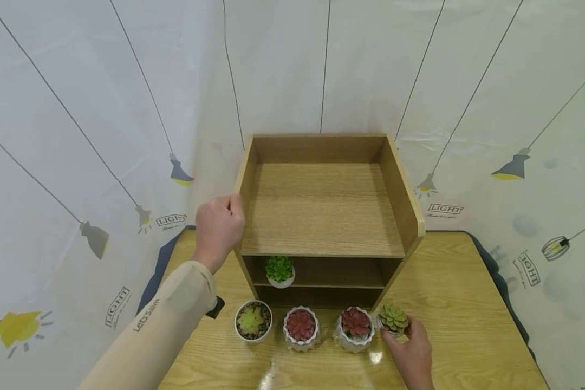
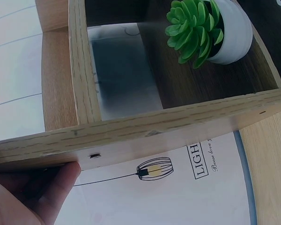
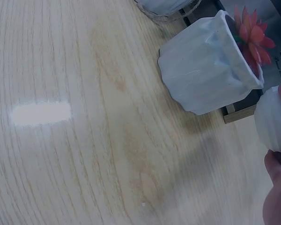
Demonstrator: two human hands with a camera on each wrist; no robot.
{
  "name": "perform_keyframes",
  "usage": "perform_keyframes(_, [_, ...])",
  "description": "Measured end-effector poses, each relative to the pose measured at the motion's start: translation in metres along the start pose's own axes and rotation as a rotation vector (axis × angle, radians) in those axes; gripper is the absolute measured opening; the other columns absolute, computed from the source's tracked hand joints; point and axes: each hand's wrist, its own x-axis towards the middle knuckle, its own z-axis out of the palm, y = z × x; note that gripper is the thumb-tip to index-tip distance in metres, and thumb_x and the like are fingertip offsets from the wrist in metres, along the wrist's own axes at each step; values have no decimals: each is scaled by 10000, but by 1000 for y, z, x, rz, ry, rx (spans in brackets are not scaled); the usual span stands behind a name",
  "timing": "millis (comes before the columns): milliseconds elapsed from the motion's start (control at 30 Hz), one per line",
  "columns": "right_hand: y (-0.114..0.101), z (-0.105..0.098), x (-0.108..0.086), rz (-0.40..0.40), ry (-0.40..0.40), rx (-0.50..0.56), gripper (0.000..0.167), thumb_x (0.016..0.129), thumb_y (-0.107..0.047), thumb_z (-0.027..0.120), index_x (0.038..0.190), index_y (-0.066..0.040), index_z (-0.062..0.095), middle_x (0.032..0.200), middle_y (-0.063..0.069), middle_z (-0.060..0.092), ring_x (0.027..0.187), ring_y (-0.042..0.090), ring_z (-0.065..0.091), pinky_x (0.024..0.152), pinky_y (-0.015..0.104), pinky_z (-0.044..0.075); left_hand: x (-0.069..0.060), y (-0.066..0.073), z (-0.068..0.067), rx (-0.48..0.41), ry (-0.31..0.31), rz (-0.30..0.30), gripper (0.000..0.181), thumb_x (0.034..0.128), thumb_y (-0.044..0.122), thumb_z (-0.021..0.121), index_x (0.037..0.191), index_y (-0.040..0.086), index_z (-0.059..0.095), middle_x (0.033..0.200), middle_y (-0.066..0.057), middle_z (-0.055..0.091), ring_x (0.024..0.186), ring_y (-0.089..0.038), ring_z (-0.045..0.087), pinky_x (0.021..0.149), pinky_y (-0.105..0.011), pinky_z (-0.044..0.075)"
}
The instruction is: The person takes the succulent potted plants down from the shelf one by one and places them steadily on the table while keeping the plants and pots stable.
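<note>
Backdrop (image 1: 283, 70), white, printed with lamps (image 1: 511, 167), stood behind and to both sides. Wood-grained table (image 1: 473, 303) below it. Shelf (image 1: 322, 208) stood on the table: open top, two compartments under it. Took shelf as clock centre, 12 away from the wearer.

Left hand (image 1: 219, 225) at 9: fingers curled, gripping the edge of the left panel (image 1: 247, 173).

Right hand (image 1: 413, 349) at 5: thumb and fingers in a narrow hold round the pale green plant (image 1: 393, 317), by its white pot (image 3: 270, 122), just off the shelf's near right corner. Could not tell whether that pot touched the table.

Row on the table along the shelf's near side: yellow-green plant (image 1: 253, 320) at 7, round pot, dark grit; left red plant (image 1: 300, 325) and right red plant (image 1: 356, 322) between 7 and 5, ridged white pots.

Green plant (image 1: 279, 268), white pot, sat in the upper compartment (image 1: 341, 272), toward 7.
</note>
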Motion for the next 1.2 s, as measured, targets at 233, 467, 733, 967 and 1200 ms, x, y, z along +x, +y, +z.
perform_keyframes(233, [7, 4, -2, 11, -9, -17, 570, 776, -101, 851, 1220, 139, 585, 1131, 321, 643, 1004, 478, 686, 900, 572, 548, 0, 0, 0, 13, 3, 7, 535, 1031, 141, 405, 497, 124, 380, 444, 15, 324, 417, -184, 318, 408, -303, 255])
perform_keyframes(467, [16, 8, -5, 29, -35, -41, 587, 766, -141, 850, 1201, 151, 585, 1095, 335, 641, 986, 487, 668, 891, 603, 534, 0, 0, -1, 7, 4, 5, 532, 1025, 139, 408, 494, 124, 377, 441, 18, 318, 416, -180, 311, 405, -300, 243])
perform_keyframes(733, [20, 9, -6, 75, -73, -81, 613, 784, -178, 845, 1211, 165, 571, 1087, 345, 633, 995, 495, 653, 891, 609, 529, 0, 0, -1, 3, 6, 2, 535, 1029, 141, 409, 494, 122, 384, 442, 21, 322, 409, -177, 318, 396, -295, 243])
perform_keyframes(967, [25, 7, -6, 148, -146, -95, 638, 830, -201, 828, 1261, 167, 534, 1140, 370, 615, 1058, 512, 627, 938, 624, 504, 0, 0, -1, 2, 5, 3, 538, 1032, 142, 413, 494, 121, 386, 441, 18, 327, 404, -183, 330, 394, -296, 249])
perform_keyframes(1200, [31, 8, -7, 143, -150, -102, 611, 825, -191, 814, 1249, 159, 546, 1131, 355, 633, 1077, 510, 625, 941, 616, 499, 0, 1, -1, 2, 3, 7, 536, 1033, 139, 409, 498, 119, 389, 445, 15, 334, 403, -184, 333, 392, -298, 257])
